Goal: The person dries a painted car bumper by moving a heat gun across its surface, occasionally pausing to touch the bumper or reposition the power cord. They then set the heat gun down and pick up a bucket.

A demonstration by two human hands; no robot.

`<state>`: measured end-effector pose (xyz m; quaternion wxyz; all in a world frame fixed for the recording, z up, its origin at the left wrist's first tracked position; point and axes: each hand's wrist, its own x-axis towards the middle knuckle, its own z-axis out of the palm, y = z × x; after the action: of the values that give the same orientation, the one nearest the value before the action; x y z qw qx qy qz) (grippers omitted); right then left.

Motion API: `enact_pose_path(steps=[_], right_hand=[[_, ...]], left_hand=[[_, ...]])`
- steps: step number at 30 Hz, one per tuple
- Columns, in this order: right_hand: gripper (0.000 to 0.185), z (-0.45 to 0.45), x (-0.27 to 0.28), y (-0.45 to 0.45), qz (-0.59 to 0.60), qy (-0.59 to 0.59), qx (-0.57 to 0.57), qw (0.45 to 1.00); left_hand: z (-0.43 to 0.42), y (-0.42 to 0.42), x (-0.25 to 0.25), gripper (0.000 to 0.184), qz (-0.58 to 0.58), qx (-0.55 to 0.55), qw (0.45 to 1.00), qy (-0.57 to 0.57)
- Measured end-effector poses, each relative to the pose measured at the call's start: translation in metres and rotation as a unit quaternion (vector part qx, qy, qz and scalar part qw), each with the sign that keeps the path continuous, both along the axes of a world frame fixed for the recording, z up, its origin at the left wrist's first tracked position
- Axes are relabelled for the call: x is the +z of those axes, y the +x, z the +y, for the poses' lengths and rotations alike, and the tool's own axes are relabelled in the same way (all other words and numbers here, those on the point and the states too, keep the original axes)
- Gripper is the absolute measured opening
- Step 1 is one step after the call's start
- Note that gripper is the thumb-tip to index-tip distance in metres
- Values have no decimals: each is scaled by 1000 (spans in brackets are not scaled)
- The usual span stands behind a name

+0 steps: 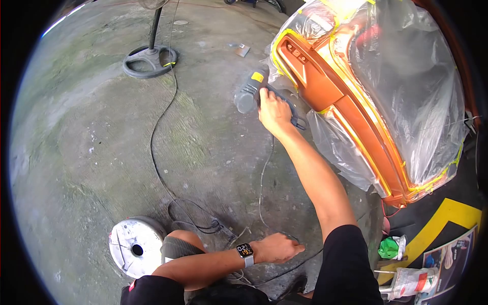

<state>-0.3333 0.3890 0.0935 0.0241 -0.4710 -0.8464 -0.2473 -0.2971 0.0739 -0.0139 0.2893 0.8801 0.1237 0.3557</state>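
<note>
My right hand [275,110] is wrapped round a grey corded heat gun [247,94] with a yellow label, held out beside the masked car part. The copper-orange panel [325,91] of that part shows between strips of yellow tape [282,61] and clear plastic film [412,91]. My left hand [277,248], with a watch [245,250] on its wrist, hangs low near my knees. Its fingers are curled together and I see no object in them, though their undersides are hidden. A thin cord [262,178] runs down from the heat gun towards this hand.
A dark cable [152,140] winds over the concrete floor [96,142] to a tangle near my knee. A white round reel or drum [133,246] stands at lower left. Further off, a steering wheel [150,62] serves as a stand's base. A green bag [389,248] lies at lower right.
</note>
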Motion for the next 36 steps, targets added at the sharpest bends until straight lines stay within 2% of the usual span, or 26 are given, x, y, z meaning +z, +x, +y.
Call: enact_pose_path(steps=[5, 7, 10, 13, 19, 22, 25, 28, 30, 36], right_hand=[[35, -9, -26, 33, -34, -1, -17, 999], [46, -14, -33, 49, -39, -14, -54, 998], [44, -34, -33, 77, -47, -16, -52, 997], [49, -62, -25, 105, -61, -24, -64, 996], [59, -124, 12, 150, 8, -57, -113, 992], [70, -138, 31, 171, 55, -7, -107, 993], [71, -138, 49, 184, 28, 59, -82, 994], [70, -134, 54, 187, 31, 70, -69, 995], [69, -131, 47, 189, 34, 72, -63, 995], [71, -110, -18, 209, 17, 4, -23, 1000]], left_hand=[[-1, 1, -4, 21, 22, -12, 1000, -5], [-2, 2, -3, 21, 34, -18, 999, -8], [-1, -3, -2, 23, 56, -26, 998, -7], [0, -6, -5, 24, 47, -29, 998, -11], [8, -11, -10, 24, 42, -39, 998, -30], [7, -3, -12, 26, 63, -48, 996, -35], [8, 1, -14, 28, 68, -46, 996, -29], [7, 4, -13, 29, 74, -22, 997, -24], [6, 5, -13, 28, 86, -2, 996, -23], [-6, 7, -12, 30, 148, 25, 989, -5]])
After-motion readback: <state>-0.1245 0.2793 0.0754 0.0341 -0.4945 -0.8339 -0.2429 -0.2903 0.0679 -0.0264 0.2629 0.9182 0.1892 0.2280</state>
